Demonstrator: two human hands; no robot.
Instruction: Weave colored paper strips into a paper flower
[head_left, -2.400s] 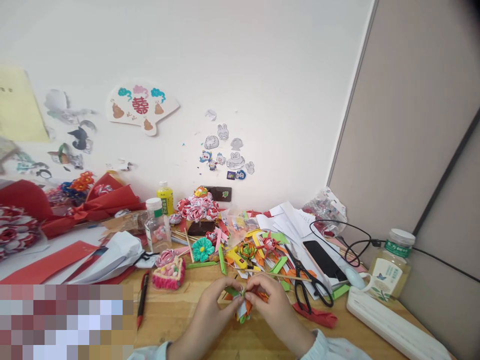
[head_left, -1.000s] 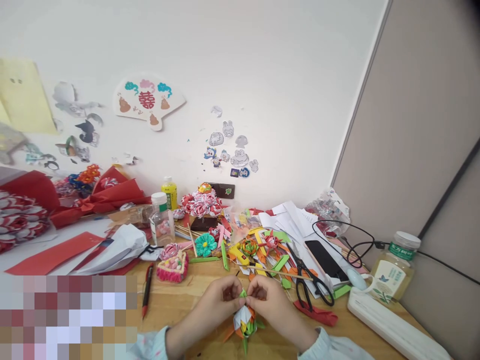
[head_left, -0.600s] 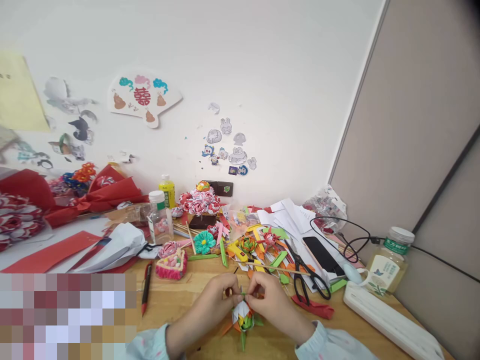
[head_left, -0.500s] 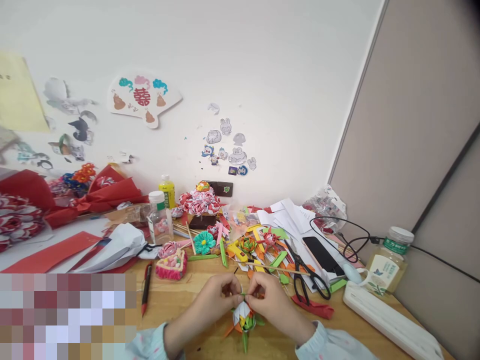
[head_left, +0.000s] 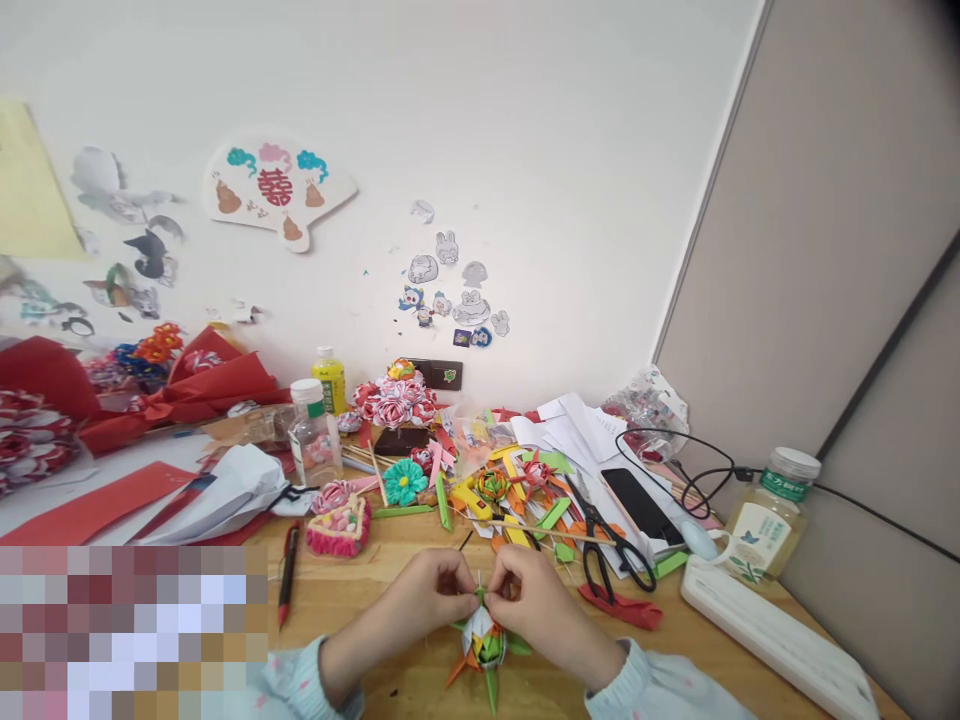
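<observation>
Fingertips of your left hand and right hand stay pinched tight on the top of the paper flower, which hangs at 6 o'clock below them, slightly lower than before; scissors lie at its 2 o'clock

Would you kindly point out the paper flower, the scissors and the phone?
paper flower (head_left: pixel 484 640): head view, on its striped middle.
scissors (head_left: pixel 598 530): head view, where the blades meet the handles.
phone (head_left: pixel 636 502): head view, on its dark screen.
</observation>
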